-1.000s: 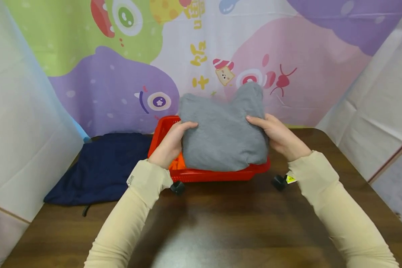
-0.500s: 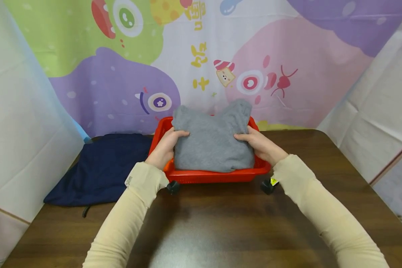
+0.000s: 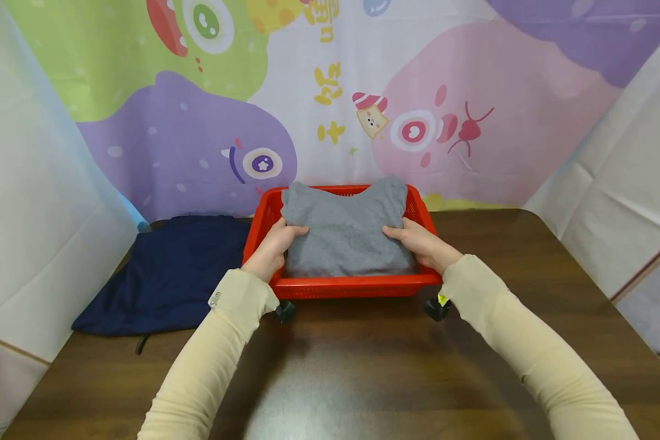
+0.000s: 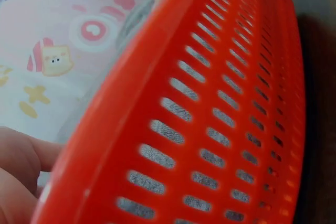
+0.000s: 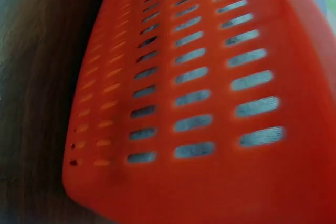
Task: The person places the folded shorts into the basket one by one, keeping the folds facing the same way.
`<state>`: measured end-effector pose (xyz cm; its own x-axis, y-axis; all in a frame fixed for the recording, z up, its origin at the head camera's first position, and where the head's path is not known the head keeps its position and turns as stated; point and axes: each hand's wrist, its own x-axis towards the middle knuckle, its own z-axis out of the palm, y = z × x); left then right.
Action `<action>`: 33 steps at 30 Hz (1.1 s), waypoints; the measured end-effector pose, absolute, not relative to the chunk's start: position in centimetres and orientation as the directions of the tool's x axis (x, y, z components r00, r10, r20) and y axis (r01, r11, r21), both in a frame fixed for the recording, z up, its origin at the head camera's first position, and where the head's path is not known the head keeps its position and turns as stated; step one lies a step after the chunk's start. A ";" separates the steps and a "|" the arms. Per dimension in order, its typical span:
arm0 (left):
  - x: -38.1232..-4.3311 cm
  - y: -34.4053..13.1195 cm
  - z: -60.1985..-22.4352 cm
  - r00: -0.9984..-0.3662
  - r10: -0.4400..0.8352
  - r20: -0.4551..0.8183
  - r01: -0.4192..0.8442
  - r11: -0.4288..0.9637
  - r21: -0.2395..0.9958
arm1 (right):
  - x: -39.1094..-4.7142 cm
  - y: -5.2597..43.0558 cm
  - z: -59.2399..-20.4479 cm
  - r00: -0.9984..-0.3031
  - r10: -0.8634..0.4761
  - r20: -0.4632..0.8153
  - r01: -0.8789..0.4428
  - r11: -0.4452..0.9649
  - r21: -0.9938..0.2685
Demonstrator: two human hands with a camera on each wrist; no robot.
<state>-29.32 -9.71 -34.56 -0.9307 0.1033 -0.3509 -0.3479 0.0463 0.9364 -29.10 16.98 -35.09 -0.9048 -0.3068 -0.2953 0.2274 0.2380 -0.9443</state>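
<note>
A folded grey garment (image 3: 346, 235) lies in the red plastic basket (image 3: 357, 287), its far end leaning up against the back rim. My left hand (image 3: 272, 247) grips its left edge, thumb on top and fingers hidden underneath. On the opposite edge my right hand (image 3: 423, 241) holds it the same way. In the left wrist view the left hand (image 4: 21, 171) shows behind the slotted basket wall (image 4: 210, 103), with grey cloth behind the slots. The right wrist view is filled by the basket wall (image 5: 210, 192), grey cloth showing through; the right hand is out of that view.
A dark navy cloth item (image 3: 170, 281) with a short black cord end (image 3: 141, 345) lies flat on the brown wooden table (image 3: 363, 373), left of the basket. Behind stands a cartoon-printed curtain (image 3: 330, 91), with white panels at both sides.
Both hands have lowered the grey garment from above the basket down into it, also shifting it slightly left. The orange cloth seen inside the basket earlier is now covered. The navy item stays put.
</note>
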 end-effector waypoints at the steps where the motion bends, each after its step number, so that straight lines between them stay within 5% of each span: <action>1: -29.3 -9.7 -34.7 -0.929 0.105 -0.354 -0.350 0.059 0.935 | -29.2 17.0 -35.3 -0.904 -0.298 -0.306 0.231 0.261 -0.937; 9: -29.7 -9.7 -35.4 -0.908 0.136 -0.397 -0.383 0.119 0.916 | -29.4 16.9 -36.1 -0.911 -0.238 -0.337 0.245 0.343 -0.907; 20: -30.1 -10.2 -33.8 -0.956 0.184 -0.227 -0.201 0.152 0.968 | -29.6 17.0 -35.2 -0.955 -0.274 -0.113 0.060 0.197 -0.979; 33: -29.3 -10.7 -33.1 -0.870 0.254 -0.422 -0.324 0.349 0.879 | -29.8 17.1 -35.6 -0.922 -0.233 -0.309 0.163 0.491 -0.856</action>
